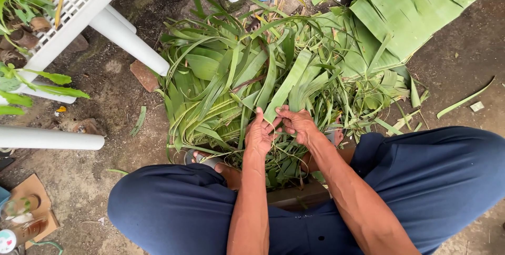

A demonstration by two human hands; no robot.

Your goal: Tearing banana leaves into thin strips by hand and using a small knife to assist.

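Note:
A long green leaf strip point(288, 81) runs from my hands up and away over a big pile of cut green leaves point(226, 76) on the ground. My left hand point(259, 135) pinches the near end of that strip. My right hand point(298, 123) grips the same end from the right, fingers touching the left hand. Both forearms reach out between my knees, which are in dark blue trousers point(173, 207). My sandalled feet point(202, 158) rest at the edge of the pile, partly hidden by leaves.
Broad banana leaves point(405, 18) lie at the back right. A white plastic chair point(79, 2) stands at the left, its legs near the pile. Potted plants point(26, 76), a brick piece point(144, 75) and a cardboard scrap point(31, 202) sit on the dirt ground.

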